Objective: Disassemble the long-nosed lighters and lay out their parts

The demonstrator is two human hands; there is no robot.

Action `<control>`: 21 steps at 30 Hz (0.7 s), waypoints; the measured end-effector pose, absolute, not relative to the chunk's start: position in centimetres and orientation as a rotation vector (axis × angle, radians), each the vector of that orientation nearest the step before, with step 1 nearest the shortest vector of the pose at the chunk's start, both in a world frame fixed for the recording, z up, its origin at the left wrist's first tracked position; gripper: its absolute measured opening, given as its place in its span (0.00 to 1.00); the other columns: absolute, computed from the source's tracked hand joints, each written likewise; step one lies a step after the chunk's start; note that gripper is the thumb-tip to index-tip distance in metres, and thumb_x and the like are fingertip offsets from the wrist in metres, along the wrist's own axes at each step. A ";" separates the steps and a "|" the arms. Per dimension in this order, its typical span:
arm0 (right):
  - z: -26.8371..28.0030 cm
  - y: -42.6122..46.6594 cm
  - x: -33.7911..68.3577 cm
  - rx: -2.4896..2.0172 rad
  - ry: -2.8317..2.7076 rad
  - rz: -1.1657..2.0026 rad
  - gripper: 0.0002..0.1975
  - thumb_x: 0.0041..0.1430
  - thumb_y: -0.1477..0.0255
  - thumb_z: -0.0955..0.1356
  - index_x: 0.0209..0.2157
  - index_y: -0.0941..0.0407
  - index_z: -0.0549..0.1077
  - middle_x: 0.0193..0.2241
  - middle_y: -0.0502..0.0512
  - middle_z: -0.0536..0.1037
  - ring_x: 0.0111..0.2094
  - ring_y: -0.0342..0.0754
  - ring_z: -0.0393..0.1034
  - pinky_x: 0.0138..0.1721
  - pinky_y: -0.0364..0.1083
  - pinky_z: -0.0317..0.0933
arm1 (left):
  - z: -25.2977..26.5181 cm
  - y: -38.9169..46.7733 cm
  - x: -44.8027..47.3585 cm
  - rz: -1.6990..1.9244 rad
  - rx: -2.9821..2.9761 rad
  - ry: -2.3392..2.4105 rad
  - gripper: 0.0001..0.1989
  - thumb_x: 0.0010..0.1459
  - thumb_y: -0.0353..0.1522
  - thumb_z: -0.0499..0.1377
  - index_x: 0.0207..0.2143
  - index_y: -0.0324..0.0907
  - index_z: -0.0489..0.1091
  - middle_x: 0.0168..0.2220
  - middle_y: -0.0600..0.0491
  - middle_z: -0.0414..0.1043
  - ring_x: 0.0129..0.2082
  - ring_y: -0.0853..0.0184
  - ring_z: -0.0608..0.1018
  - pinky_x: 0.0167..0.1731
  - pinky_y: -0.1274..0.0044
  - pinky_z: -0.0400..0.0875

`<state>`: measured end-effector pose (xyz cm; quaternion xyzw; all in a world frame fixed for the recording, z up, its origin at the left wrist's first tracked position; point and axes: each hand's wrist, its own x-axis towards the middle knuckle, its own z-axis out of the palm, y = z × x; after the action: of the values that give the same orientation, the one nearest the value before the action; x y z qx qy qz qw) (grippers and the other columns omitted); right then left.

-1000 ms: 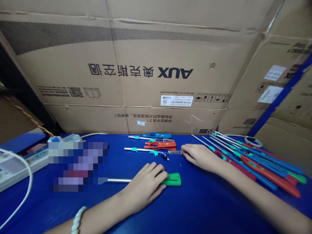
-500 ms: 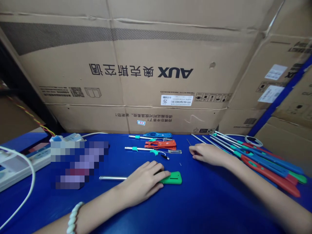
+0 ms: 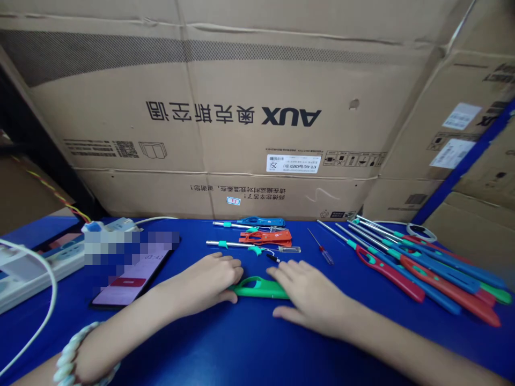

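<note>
**Green Utility Lighter [image 3: 265, 291] Gets the Two-Handed Treatment**

A green utility lighter lies level on a blue surface [image 3: 241, 354], between a worker's hands and partly covered by both. The left hand [image 3: 213, 279] has its fingers curled around one end, thumb tucked below; the right hand [image 3: 309, 295] is loosely spread, fingers laid over the other end and thumb held apart. The step in hand looks like steadying or positioning the lighter by hand (the screwdriver [image 3: 326, 254] lies to the right, out of either grip). The next move would seem to call for a closed right thumb and even pressure, so the casing stays aligned. Behind the hands sit an opened red casing [image 3: 277, 237] and a clear fuel tank [image 3: 289, 249]. More lighters [image 3: 446, 271] fan out at right; a phone [image 3: 148, 268] rests at left.
</note>
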<state>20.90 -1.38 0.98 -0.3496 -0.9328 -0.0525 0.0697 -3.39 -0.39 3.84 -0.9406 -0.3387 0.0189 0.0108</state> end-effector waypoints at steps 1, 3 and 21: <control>0.3 -1.8 20.4 -1.034 -2.804 -0.163 0.29 0.58 0.60 0.68 0.57 0.60 0.62 0.48 0.66 0.73 0.49 0.61 0.67 0.48 0.58 0.62 | 3.8 -0.5 -3.3 0.044 -2.917 -1.034 0.09 0.54 0.31 0.65 0.30 0.40 0.66 0.31 0.55 0.71 0.32 0.63 0.75 0.33 0.74 0.63; -0.3 -2.2 20.0 -1.064 -2.774 -0.045 0.25 0.61 0.68 0.65 0.59 0.57 0.60 0.48 0.64 0.72 0.49 0.58 0.68 0.48 0.57 0.62 | 3.9 -0.6 -3.0 -0.044 -2.893 -1.021 0.05 0.62 0.30 0.58 0.31 0.40 0.65 0.31 0.54 0.71 0.32 0.63 0.75 0.34 0.73 0.64; 5.2 -0.6 23.0 -0.988 -2.164 1.939 0.12 0.63 0.67 0.63 0.46 0.53 0.61 0.26 0.43 0.60 0.20 0.35 0.50 0.20 0.37 0.46 | 2.7 -0.2 -1.5 -0.275 -2.590 -0.704 0.19 0.70 0.34 0.39 0.31 0.39 0.62 0.29 0.50 0.69 0.28 0.63 0.70 0.34 0.71 0.60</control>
<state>23.03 -0.62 5.22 -0.3219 -0.7046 0.6314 0.0364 -1.50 -0.17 2.70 -0.9364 -0.2547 -0.0994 0.2201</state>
